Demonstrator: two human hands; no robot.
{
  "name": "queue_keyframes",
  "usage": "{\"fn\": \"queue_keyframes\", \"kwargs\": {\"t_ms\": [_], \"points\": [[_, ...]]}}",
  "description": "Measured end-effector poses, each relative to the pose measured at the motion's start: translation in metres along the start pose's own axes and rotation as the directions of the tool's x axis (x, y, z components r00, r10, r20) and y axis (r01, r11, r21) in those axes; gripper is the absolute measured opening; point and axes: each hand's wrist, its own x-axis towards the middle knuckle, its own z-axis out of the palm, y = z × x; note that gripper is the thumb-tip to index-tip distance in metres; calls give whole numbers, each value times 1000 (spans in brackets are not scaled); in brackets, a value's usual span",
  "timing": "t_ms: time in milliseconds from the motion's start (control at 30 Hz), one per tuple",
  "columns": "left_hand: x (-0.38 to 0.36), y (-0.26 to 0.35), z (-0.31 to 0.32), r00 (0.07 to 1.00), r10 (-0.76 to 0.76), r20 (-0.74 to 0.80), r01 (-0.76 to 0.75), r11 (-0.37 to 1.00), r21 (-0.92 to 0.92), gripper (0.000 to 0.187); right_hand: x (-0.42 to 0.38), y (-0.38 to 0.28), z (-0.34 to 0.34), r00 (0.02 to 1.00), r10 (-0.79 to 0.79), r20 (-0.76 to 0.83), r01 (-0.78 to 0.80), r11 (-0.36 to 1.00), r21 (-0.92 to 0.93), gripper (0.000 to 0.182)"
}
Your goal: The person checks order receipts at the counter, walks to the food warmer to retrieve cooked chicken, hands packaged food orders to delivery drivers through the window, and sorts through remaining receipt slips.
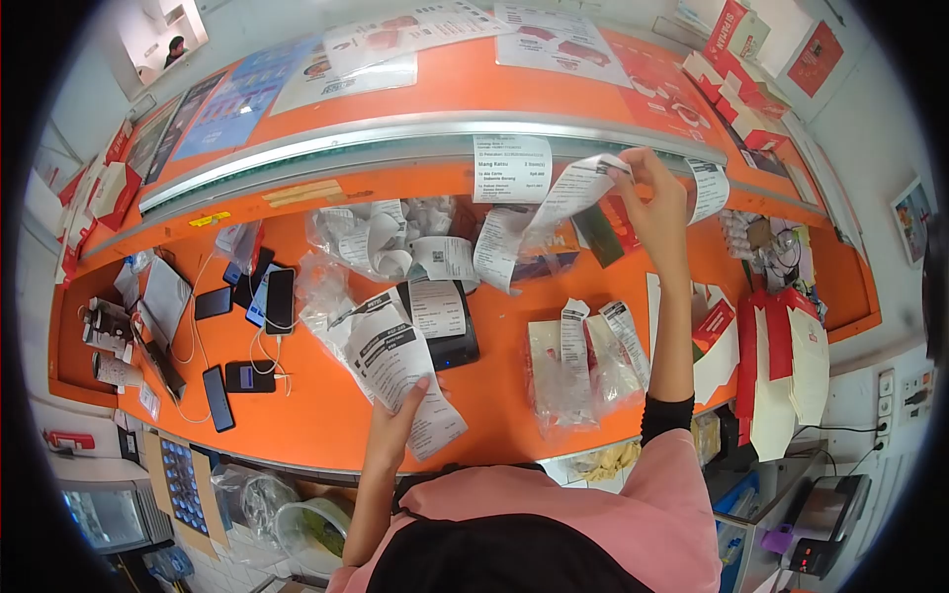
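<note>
My left hand (pixel 397 423) is closed around several printed receipts (pixel 388 348), fanned out above the orange counter. My right hand (pixel 654 203) is raised to the shelf edge, its fingertips pinching the upper end of a long curling receipt (pixel 565 198). That strip hangs down to the left, partly over another receipt (pixel 511 168) on the shelf edge. One more receipt (pixel 710 188) hangs just right of my right hand. Beyond my left hand sits a black box-shaped device (pixel 457 346), with a printed slip (pixel 437 308) lying over it.
Clear plastic bags with receipts (pixel 560 376) lie right of centre. Several phones (pixel 218 398) and cables spread over the left side. Red-and-white cartons (pixel 781 366) stand at the right edge. Crumpled receipts (pixel 381 237) pile under the shelf (pixel 395 176).
</note>
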Motion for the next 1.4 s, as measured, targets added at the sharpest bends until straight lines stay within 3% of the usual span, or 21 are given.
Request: {"fn": "queue_keyframes", "kwargs": {"t_ms": [33,133,167,200,233,300,333,367,433,500,567,633,667,700,767,800,833,967,1033,1133,1400], "points": [[1,0,-1,999,-32,-9,31,998,-59,30,-2,-3,1,1000,-3,0,3,1000,5,13],[6,6,1,999,18,-30,-23,984,-176,39,-30,-47,-3,947,45,318,-66,996,57,14],[9,5,-1,1000,21,-20,-24,984,-175,39,-43,-55,-5,830,119,544,-165,986,35,18],[13,4,-4,999,47,-24,-50,983,-174,42,-48,-76,-7,690,-96,717,35,994,99,20],[16,3,-6,997,70,-23,-73,982,-172,46,-64,-77,-1,524,-270,808,54,957,285,17],[17,3,-5,996,75,50,-67,988,-141,51,-78,-100,16,370,-360,856,-161,883,441,13],[15,-2,-6,986,103,129,-61,953,-298,50,-84,-101,27,333,-413,848,-234,835,498,13],[12,-7,-6,970,139,201,-36,894,-446,50,-85,-97,37,349,-395,850,-232,842,487,13],[8,-30,-11,959,94,268,10,933,-361,50,-86,-85,49,755,-265,600,-14,908,418,12],[9,-32,-1,947,51,318,39,961,-273,50,-84,-81,51,793,-201,576,-68,909,412,12],[8,-13,34,953,-150,263,121,985,124,53,-83,-72,48,822,-142,551,-121,902,414,14],[11,-7,49,936,-179,303,198,980,-31,48,-86,-56,41,937,-132,323,-19,905,424,19],[11,-2,53,929,-188,320,234,966,-112,47,-80,-39,28,983,-15,185,-39,957,288,28],[10,0,55,920,-197,338,272,943,-191,46,-67,-22,7,987,155,31,-157,939,305,30],[13,-7,47,913,-198,356,293,926,-237,46,-48,37,-34,864,162,-477,-212,976,-53,25],[14,-9,42,908,-195,370,311,907,-284,47,-42,77,-53,763,23,-646,-186,965,-185,26],[14,-10,40,905,-194,378,313,907,-283,47,-35,98,-67,711,86,-698,-281,945,-169,26],[16,-10,35,920,-201,335,278,939,-201,48,-37,140,-92,788,322,-524,-375,927,4,23],[17,-10,36,924,-201,325,272,943,-190,46,-44,135,-94,822,517,-240,-430,839,334,20],[17,-9,38,931,-200,306,267,943,-197,45,-58,118,-85,834,518,-191,-337,751,568,18],[17,-11,39,935,-195,295,257,949,-186,43,-80,69,-70,839,533,-113,-366,704,608,19]]}}
